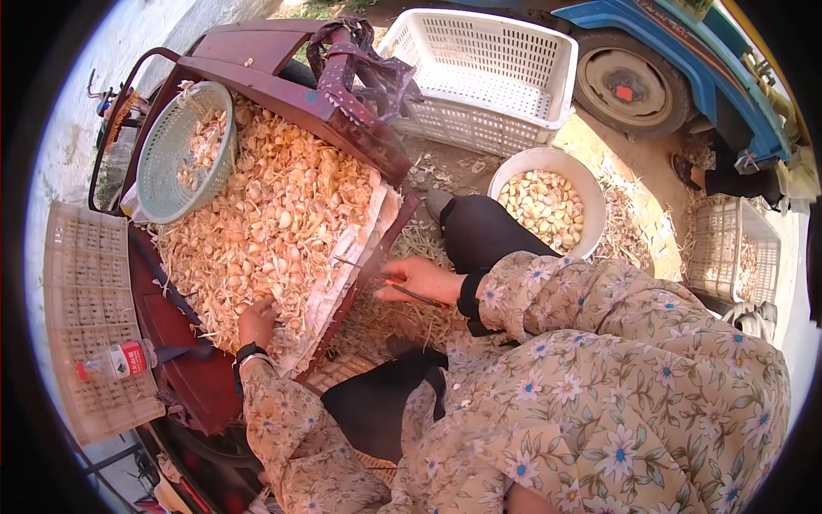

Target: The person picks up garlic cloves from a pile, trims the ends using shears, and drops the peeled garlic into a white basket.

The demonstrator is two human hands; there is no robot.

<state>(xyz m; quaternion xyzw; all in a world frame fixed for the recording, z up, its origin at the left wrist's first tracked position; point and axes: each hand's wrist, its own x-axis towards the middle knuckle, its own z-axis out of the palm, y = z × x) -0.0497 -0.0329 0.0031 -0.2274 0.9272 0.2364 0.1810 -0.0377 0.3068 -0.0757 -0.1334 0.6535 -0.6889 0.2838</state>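
A big heap of garlic cloves and bulbs [274,206] lies on a white cloth in a dark red cart [257,51]. My left hand [257,321] reaches into the near edge of the heap, fingers buried among the garlic. My right hand [417,280] hangs beside the cart's edge and grips a thin orange-handled tool [411,294], seemingly scissors or a small knife. A white bucket [548,167] with trimmed garlic stands just beyond my right knee.
A green mesh basket [184,154] with some garlic lies tilted on the heap's far left. White plastic crates [488,73] [90,317] stand behind and at the left; a water bottle [116,361] rests on the left one. Another person's foot [698,176] shows near a blue vehicle [668,60].
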